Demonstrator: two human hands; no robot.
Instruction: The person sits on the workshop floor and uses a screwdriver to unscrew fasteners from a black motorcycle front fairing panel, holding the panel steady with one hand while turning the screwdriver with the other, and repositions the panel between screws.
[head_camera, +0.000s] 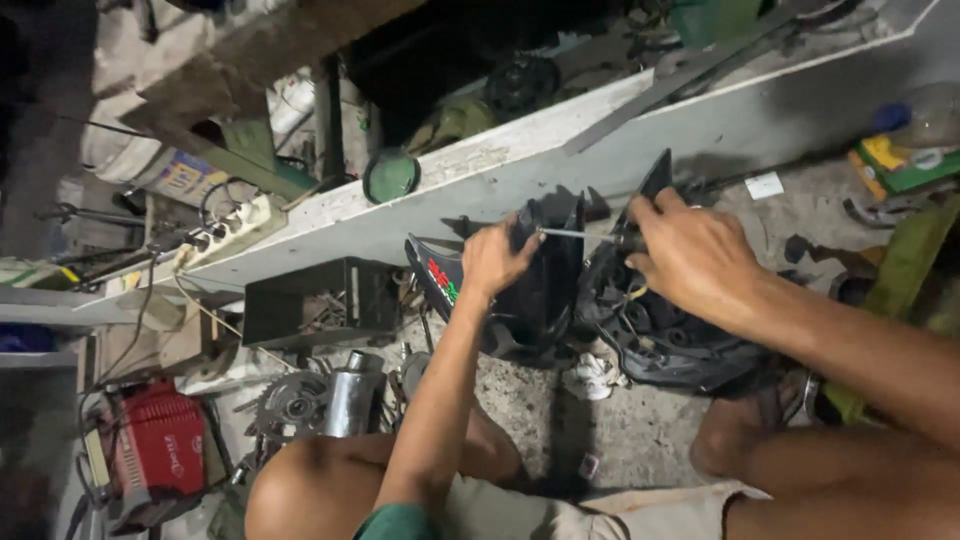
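A black plastic motorcycle fairing with a headlamp housing (650, 335) lies on the concrete floor between my knees. My left hand (495, 260) is closed around the handle of a thin screwdriver (580, 234), whose metal shaft points right into the housing. My right hand (690, 255) grips the top edge of the black housing, right where the screwdriver tip meets it. A black panel with red and green stickers (440, 280) sticks out to the left of my left hand.
A long white board (480, 175) runs diagonally behind the fairing. A black metal box (305, 305), a sprocket (292, 405) and a shiny metal cylinder (350, 400) lie at left. A red machine (155, 445) sits far left. A white rag (595, 378) lies under the fairing.
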